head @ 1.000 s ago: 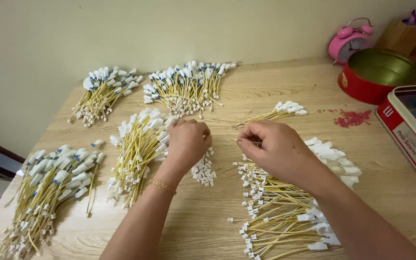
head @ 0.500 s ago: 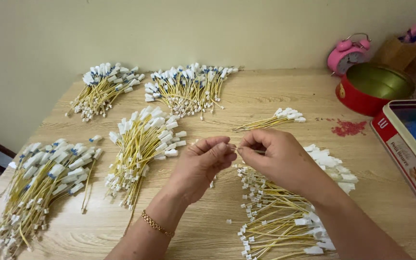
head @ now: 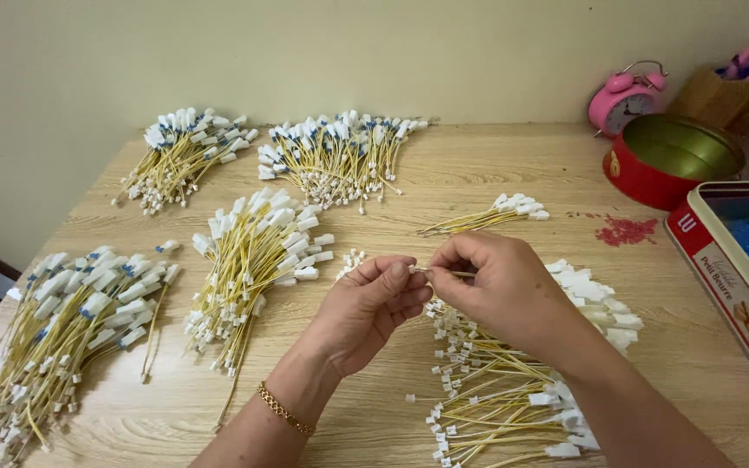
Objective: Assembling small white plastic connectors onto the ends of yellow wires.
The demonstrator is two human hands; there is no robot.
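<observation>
Left hand (head: 374,303), right hand (head: 491,286) pinch one yellow wire (head: 444,274); wire bundles (head: 249,256) around; red tin (head: 665,165) well apart.

Wire (head: 444,274): mostly hidden between both hands' fingers (head: 400,276). Right pile (head: 496,399): partly covered by forearm, cut by bottom edge. Left pile (head: 54,338): cut at bottom-left corner. Tin (head: 721,260): cropped at right edge.

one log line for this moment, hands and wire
left hand: pinches wire end | right hand: pinches yellow wire | wire bundles on table
</observation>
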